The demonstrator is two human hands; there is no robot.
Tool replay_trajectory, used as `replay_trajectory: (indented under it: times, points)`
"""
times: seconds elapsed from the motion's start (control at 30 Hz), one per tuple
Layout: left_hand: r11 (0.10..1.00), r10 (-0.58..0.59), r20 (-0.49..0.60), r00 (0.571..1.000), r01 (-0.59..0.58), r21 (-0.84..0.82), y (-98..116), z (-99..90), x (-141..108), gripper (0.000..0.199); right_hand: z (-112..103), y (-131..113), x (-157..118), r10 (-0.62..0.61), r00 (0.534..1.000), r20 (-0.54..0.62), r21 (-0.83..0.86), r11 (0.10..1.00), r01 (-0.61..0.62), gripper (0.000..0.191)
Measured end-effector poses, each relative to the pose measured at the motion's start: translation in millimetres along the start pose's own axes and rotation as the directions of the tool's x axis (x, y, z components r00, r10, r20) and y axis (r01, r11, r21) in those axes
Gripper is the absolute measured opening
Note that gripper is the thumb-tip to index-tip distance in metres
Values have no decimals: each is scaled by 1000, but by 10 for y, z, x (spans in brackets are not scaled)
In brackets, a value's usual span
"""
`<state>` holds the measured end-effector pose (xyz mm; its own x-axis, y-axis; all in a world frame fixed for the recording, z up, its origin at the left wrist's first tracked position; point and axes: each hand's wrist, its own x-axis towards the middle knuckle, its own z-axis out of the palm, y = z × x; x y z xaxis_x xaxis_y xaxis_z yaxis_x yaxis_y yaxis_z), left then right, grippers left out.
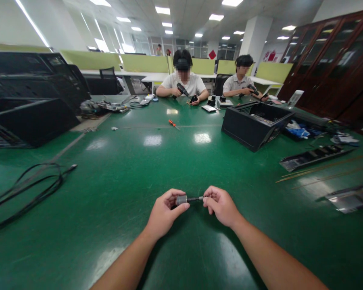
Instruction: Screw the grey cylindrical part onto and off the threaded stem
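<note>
Low in the middle of the head view, my left hand (pixel 165 213) is closed round a short grey cylinder (pixel 182 199). A thin dark shaft (pixel 193 199) reaches from the cylinder toward the right and has a lighter metal tip. My right hand (pixel 220 205) pinches that tip between thumb and fingers. Cylinder and shaft lie level, just above the green table (pixel 124 201). The fingers partly hide both ends, so I cannot make out exactly what the part is.
A looped black cable (pixel 54 183) lies at the left. An orange screwdriver (pixel 173 124) is farther ahead. Black computer cases (pixel 242 129) stand right and left. Two people (pixel 183 82) sit across, holding power tools. Metal parts (pixel 314 157) and thin rods (pixel 299 174) lie right.
</note>
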<state>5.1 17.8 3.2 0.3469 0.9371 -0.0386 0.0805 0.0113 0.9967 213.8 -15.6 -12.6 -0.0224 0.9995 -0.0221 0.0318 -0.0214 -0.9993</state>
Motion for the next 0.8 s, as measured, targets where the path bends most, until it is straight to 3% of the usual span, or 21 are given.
replay_trajectory:
  times: [0.13, 0.33, 0.57, 0.7, 0.8]
  points:
    - [1000, -3, -9, 1000, 3, -7, 17, 4, -1, 36, -30, 8, 0, -20, 999, -36, 6, 1000, 21, 8]
    - [997, -58, -109, 992, 54, -47, -8, 0, 20, 53, -116, 61, 75, -47, 958, -284, 192, 976, 105, 21]
    - [999, 43, -267, 963, -44, 4, -50, -8, 36, 50, -9, 61, 66, -60, 996, -69, 132, 989, 69, 30]
    - [995, 87, -333, 939, -95, -8, 132, -105, -51, 51, 15, 34, 52, -65, 997, -49, 145, 987, 72, 31]
    - [994, 111, -393, 913, -102, 43, 327, -287, -253, 53, 19, 15, 49, -67, 997, -43, 148, 986, 73, 31]
